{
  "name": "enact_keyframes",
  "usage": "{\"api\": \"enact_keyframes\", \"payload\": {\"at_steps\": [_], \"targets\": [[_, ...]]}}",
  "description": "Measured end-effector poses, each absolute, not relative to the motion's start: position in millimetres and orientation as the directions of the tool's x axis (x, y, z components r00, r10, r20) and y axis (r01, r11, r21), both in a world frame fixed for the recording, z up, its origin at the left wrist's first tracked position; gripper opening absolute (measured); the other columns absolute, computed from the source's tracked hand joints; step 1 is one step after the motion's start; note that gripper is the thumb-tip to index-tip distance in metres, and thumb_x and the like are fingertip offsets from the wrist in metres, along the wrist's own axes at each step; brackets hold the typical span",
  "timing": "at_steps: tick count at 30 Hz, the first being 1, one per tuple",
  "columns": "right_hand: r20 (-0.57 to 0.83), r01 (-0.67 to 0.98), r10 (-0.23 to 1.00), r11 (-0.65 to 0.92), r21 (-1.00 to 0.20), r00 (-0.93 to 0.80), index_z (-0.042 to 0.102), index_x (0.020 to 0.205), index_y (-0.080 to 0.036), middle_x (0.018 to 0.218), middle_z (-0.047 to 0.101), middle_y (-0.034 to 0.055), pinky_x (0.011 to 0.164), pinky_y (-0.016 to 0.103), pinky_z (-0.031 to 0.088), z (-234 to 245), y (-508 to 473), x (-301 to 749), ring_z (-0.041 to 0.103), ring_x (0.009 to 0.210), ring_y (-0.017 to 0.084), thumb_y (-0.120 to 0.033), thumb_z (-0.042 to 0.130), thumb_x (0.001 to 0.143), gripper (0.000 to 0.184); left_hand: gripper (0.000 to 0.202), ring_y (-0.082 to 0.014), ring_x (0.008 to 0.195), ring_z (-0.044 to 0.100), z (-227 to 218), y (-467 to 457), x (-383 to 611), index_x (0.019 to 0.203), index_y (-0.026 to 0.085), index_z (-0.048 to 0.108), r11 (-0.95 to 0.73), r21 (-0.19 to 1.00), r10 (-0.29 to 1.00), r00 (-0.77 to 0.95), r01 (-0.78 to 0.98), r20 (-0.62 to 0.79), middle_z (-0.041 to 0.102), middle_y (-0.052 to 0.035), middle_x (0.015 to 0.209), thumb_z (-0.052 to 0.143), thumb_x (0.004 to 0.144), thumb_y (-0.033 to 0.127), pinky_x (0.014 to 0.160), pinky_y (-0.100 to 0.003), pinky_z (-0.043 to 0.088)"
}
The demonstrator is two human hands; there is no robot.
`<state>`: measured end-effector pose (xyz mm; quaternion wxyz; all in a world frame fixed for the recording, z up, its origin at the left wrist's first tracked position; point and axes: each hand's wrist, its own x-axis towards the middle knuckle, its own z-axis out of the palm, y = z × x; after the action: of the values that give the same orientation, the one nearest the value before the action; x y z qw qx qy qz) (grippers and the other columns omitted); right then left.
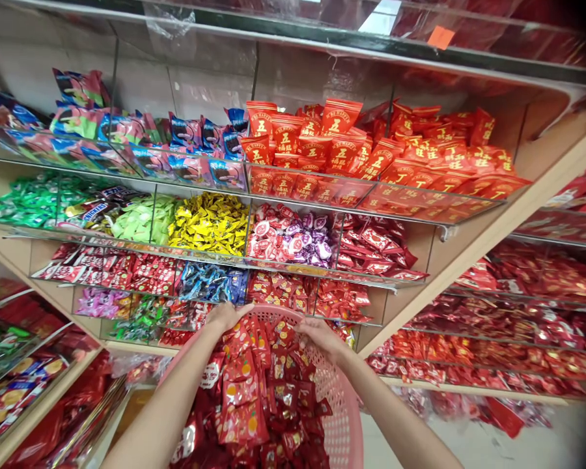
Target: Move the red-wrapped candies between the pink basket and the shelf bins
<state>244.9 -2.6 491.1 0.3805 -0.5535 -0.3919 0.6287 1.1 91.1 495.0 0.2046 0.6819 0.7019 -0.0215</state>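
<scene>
Pink basket (346, 407) fills six o'clock, heaped with red packets (244, 394) — left hand (223, 318) clasping its rim at eleven o'clock, right hand (323, 338) clasping it at one, both grips partly hidden. Holding it level, with even pull on each side, should work best — the packets look loose, and tilting could slide them toward three o'clock.

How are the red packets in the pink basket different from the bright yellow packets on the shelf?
The red packets have orange pictures on many of them; the yellow packets have small dark marks.
The red packets lie in the pink basket, held by the left hand and right hand; the yellow packets are outside it, and no hand touches them.
Both are piles of many small, shiny wrapped packets.
</scene>
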Motion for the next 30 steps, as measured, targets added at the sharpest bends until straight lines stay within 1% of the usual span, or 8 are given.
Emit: {"api": "enact_keyframes", "payload": {"at_steps": [6,10,16,19,22,25,28,30], "targets": [[-0.431,-0.069,0.902,-0.428,-0.901,0.029,0.042,0.057,-0.019,0.042,0.048,-0.0063,0.035,0.016,0.020,475.7,-21.3,228.3,0.048,0.039,0.008,-0.037,0.061,0.064,0.027,0.089,-0.0357,0.103,0.054,494.2,90.8,0.1,0.096,0.011,0.064,0.058,0.258,0.951,0.025,0.964,-0.310,0.060,-0.0211,0.110,0.025,0.059,0.082,0.084,-0.044,0.042],[-0.476,-0.102,0.875,-0.467,-0.878,0.091,0.043,0.060,-0.020,0.053,0.050,-0.0048,0.036,0.017,0.023,471.3,-28.2,224.7,0.053,0.047,0.009,-0.039,0.063,0.062,0.027,0.090,-0.0363,0.102,0.054,488.1,93.9,-1.4,0.096,0.010,0.064,0.048,0.264,0.953,0.035,0.963,-0.301,0.059,-0.0225,0.109,0.024,0.059,0.082,0.084,-0.044,0.042],[-0.520,-0.146,0.849,-0.505,-0.851,0.096,0.042,0.061,-0.021,0.054,0.049,-0.0051,0.042,0.019,0.033,454.9,-30.7,221.7,0.051,0.048,0.009,-0.041,0.063,0.061,0.030,0.092,-0.0358,0.101,0.055,486.0,94.8,-0.6,0.099,0.009,0.063,0.071,0.259,0.952,0.012,0.963,-0.307,0.060,-0.0224,0.108,0.024,0.060,0.082,0.085,-0.044,0.042],[-0.439,0.123,0.895,-0.445,-0.887,0.074,0.043,0.055,-0.021,0.046,0.045,-0.0046,0.040,0.020,0.030,449.6,-28.9,224.0,0.043,0.042,0.009,-0.045,0.058,0.066,0.031,0.092,-0.0360,0.102,0.054,487.8,94.1,-0.1,0.099,0.009,0.063,0.077,0.252,0.952,0.004,0.965,-0.305,0.060,-0.0223,0.108,0.024,0.059,0.082,0.085,-0.044,0.042],[-0.125,0.527,0.985,-0.169,-0.833,0.117,0.030,0.042,-0.020,0.041,0.035,-0.0036,0.041,0.022,0.025,455.2,-21.0,229.9,0.036,0.042,0.009,-0.047,0.052,0.071,0.045,0.092,-0.0360,0.101,0.055,487.7,94.3,-0.4,0.099,0.010,0.063,0.084,0.254,0.951,-0.002,0.964,-0.308,0.061,-0.0221,0.107,0.024,0.058,0.083,0.084,-0.044,0.043],[0.107,0.685,0.988,0.003,-0.728,0.108,0.029,0.041,-0.020,0.041,0.034,-0.0032,0.044,0.022,0.026,472.0,-1.9,232.6,0.037,0.045,0.009,-0.044,0.049,0.075,0.046,0.093,-0.0359,0.101,0.055,485.5,95.6,-1.1,0.101,0.010,0.062,0.091,0.254,0.952,-0.009,0.963,-0.307,0.061,-0.0224,0.107,0.025,0.058,0.083,0.083,-0.043,0.043],[0.116,0.571,0.979,0.000,-0.821,0.167,0.039,0.047,-0.019,0.045,0.044,-0.0030,0.045,0.020,0.031,489.1,29.9,226.6,0.042,0.045,0.009,-0.039,0.052,0.074,0.036,0.092,-0.0362,0.101,0.054,482.1,97.1,-2.0,0.101,0.010,0.062,0.093,0.260,0.951,-0.009,0.961,-0.308,0.061,-0.0223,0.107,0.025,0.057,0.083,0.083,-0.044,0.043],[-0.065,0.315,0.966,-0.144,-0.938,0.248,0.046,0.055,-0.019,0.046,0.049,-0.0032,0.043,0.019,0.034,494.8,55.3,218.7,0.045,0.042,0.009,-0.034,0.056,0.072,0.025,0.091,-0.0366,0.101,0.054,480.1,97.8,-2.5,0.099,0.011,0.063,0.083,0.267,0.953,0.002,0.960,-0.302,0.061,-0.0216,0.107,0.025,0.058,0.083,0.083,-0.045,0.042]]}}
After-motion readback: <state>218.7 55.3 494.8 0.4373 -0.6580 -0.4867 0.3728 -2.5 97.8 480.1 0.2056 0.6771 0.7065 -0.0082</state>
